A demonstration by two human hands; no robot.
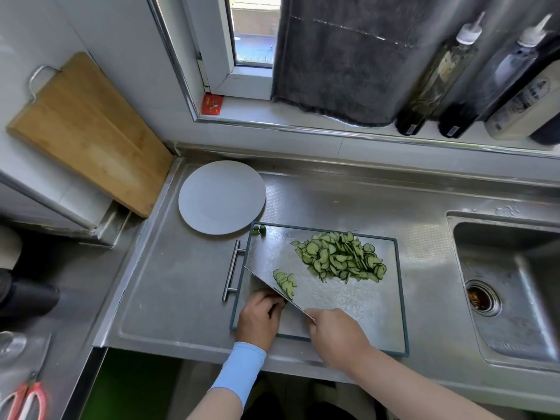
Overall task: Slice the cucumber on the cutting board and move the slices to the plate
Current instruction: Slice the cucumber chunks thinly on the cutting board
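Head view, looking down at a steel kitchen tabletop. A metal cutting board with a dark rim is lying on it, near the middle. The right hand is gripping the handle of a cleaver, whose blade is running diagonally across the board's near left part. The left hand is resting just left of the blade with its fingers curled toward it; the blade is hiding whatever they may be holding, so its grip cannot be told. A short row of cucumber slices is leaning against the blade's right side. A large pile of slices is sitting farther back on the board, to the right. Two cucumber ends are lying at the board's far left corner. A round grey plate is standing on the tabletop just beyond that corner. A sink is lying to the right, and a wooden board is leaning on the wall at far left.
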